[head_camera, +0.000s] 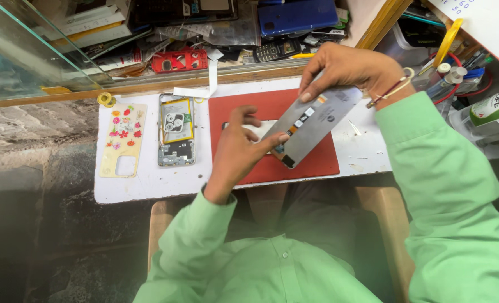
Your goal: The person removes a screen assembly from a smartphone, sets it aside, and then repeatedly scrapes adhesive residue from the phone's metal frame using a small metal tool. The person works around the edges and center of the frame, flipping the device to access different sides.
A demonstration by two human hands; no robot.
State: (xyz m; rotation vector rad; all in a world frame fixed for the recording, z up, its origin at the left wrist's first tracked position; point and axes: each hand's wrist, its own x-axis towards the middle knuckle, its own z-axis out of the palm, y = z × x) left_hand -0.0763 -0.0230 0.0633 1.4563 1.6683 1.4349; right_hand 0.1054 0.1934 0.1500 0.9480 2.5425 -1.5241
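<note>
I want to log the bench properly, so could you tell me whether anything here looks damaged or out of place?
The phone on the white board lies opened, its insides bare; its flowered case lies beside it. Both hands, left hand and right hand, hold a detached screen panel.

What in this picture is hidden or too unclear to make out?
- Head view: the front of the grey phone screen panel faces away, and only its back shows.
- A pale flat thing on the red mat is mostly covered by the left hand and the panel.
- The right hand hides the panel's top edge.
- The clear bottle is cut off by the right edge.
- The shelf clutter is too jumbled to identify.
</note>
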